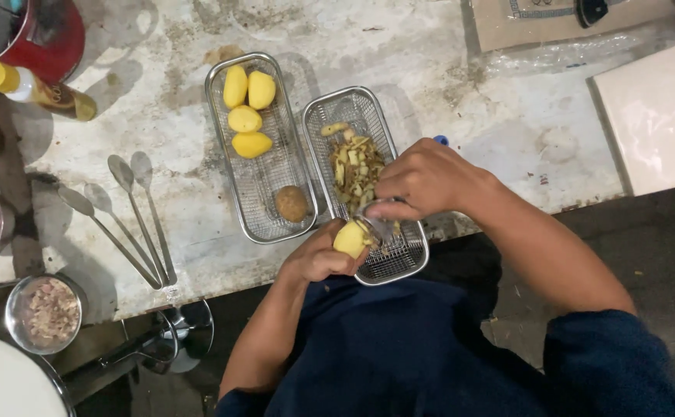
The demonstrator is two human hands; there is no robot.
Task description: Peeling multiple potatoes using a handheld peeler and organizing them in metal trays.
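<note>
- The left hand [318, 259] is clamped on a half-peeled potato [351, 239], held over the near end of the right-hand wire basket [411, 259].
- The right hand [422, 181] is closed around a peeler [380, 224], its blade touching the potato.
- To do this well: keep strokes short and away from the holding fingers, turn the potato between strokes, and stay above the peelings [355, 166].
- Four peeled potatoes [246, 108] and one unpeeled potato [291, 203] lie in the left basket [222, 154] on the worktop [461, 93].

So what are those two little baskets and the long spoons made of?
The two baskets look like shiny metal wire mesh, probably steel: see-through grid, bright rims. The spoons seem polished metal too, mirror-like and grey. The worn tabletop looks like stained stone or painted metal; I cannot tell which.
</note>
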